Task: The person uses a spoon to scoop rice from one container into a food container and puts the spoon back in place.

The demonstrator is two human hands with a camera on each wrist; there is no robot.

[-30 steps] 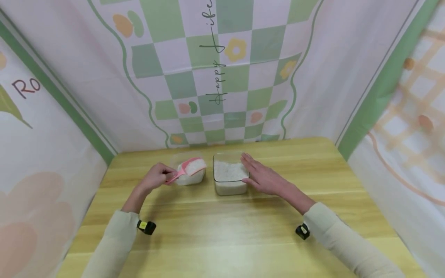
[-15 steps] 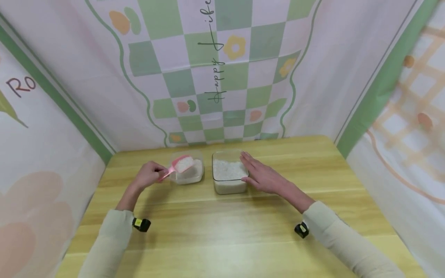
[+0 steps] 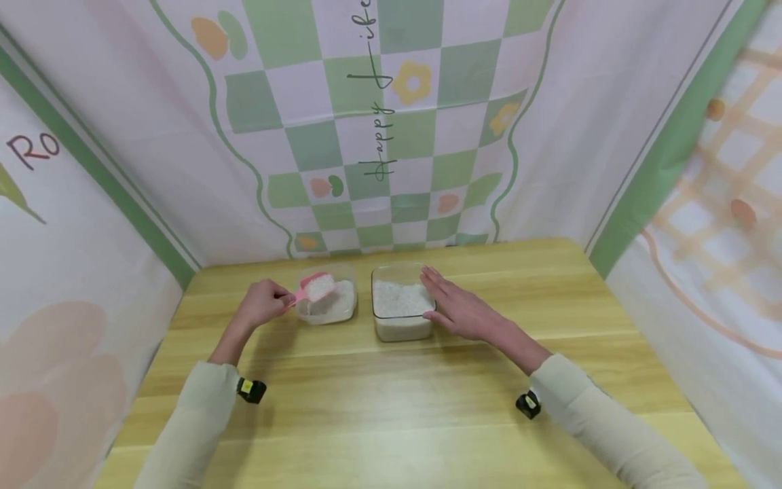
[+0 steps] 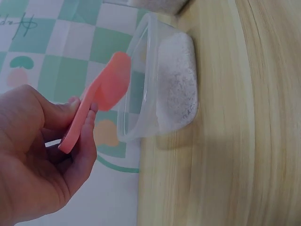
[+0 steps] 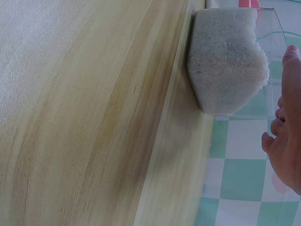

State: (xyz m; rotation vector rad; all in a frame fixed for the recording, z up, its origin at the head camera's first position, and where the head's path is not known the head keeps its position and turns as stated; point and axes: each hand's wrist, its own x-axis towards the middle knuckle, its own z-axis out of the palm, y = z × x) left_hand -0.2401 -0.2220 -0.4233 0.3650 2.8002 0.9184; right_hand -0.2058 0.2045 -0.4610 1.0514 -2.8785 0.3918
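Observation:
My left hand point(image 3: 264, 303) grips the handle of a pink scoop point(image 4: 113, 82), its fingers and thumb curled round it. White rice point(image 3: 320, 286) fills the scoop's bowl, which is above a clear plastic tub point(image 4: 149, 80) partly filled with rice. Beside it, to the right, stands a larger clear square container point(image 5: 228, 61) holding more rice, heaped unevenly. My right hand point(image 3: 459, 309) lies with extended fingers against this container's right rim; in the right wrist view the thumb point(image 5: 291, 54) reaches to the rim.
Both containers stand near the far side of a wooden table point(image 3: 391, 407). A patterned curtain point(image 3: 342, 136) hangs behind the table and along both sides. A small black device point(image 3: 252, 390) is strapped at the left wrist, another device point(image 3: 528, 404) at the right.
My left hand has drawn the rice-loaded scoop left and slightly back, over the plastic tub, and the scoop's bowl has tilted. The right hand stays at the larger container's rim.

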